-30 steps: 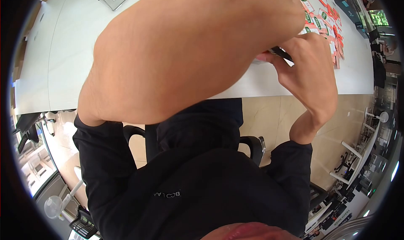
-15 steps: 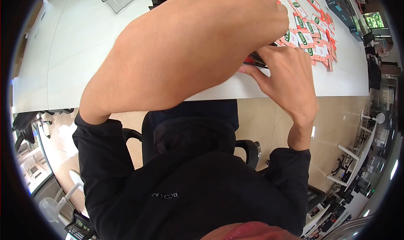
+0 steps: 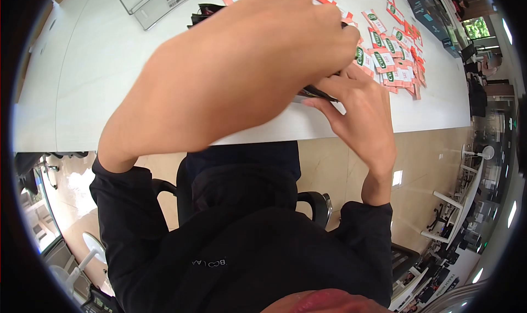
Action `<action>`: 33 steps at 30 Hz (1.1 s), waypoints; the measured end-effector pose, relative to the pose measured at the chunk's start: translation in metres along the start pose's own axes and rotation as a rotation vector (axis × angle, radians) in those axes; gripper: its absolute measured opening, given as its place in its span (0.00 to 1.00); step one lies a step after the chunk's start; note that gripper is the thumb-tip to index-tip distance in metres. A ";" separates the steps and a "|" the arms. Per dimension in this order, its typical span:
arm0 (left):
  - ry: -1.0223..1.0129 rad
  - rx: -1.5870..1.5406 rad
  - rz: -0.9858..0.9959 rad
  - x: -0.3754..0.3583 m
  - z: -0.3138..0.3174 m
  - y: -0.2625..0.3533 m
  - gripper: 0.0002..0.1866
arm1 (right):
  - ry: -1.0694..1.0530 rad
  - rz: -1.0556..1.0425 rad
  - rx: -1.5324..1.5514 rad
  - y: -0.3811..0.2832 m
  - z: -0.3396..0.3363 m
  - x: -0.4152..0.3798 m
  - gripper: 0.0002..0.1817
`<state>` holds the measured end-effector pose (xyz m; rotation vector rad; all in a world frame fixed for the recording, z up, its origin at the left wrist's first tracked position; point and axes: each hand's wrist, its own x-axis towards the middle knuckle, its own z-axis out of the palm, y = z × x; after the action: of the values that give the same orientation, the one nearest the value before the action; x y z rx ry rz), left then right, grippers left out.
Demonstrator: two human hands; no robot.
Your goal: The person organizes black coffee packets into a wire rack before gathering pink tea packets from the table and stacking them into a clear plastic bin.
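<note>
Bright, fairly even light fills the frame, leaving the white bench [image 3: 99, 66] pale and the near forearm [image 3: 181, 99] softly shaded along its lower edge. At the left edge, a window [image 3: 38, 208] is washed out, and glare whitens the floor [image 3: 346, 170] beside it; a smaller reflection glints right of center. The black shirt [image 3: 274, 247] loses detail. Wide-angle distortion bends the outer areas, and the corners fall to black. The forearm looks slightly soft, while larger lettering on the red-and-white packets [image 3: 383, 59] stays readable.
</note>
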<state>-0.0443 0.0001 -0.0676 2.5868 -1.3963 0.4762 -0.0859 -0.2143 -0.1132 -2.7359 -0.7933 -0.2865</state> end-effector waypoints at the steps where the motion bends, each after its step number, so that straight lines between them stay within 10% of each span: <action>1: 0.009 0.001 0.009 0.004 -0.005 -0.002 0.26 | -0.030 -0.020 0.081 0.006 -0.004 -0.001 0.15; 7: 0.086 -0.232 -0.175 0.015 -0.031 -0.009 0.13 | 0.437 0.082 0.169 0.034 -0.033 0.012 0.15; 33: 0.253 -0.192 -0.103 0.018 0.000 -0.047 0.15 | 0.350 -0.076 0.072 0.024 0.006 0.027 0.03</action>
<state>0.0047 0.0116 -0.0609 2.3377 -1.1590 0.5978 -0.0499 -0.2181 -0.1166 -2.4909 -0.7911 -0.7144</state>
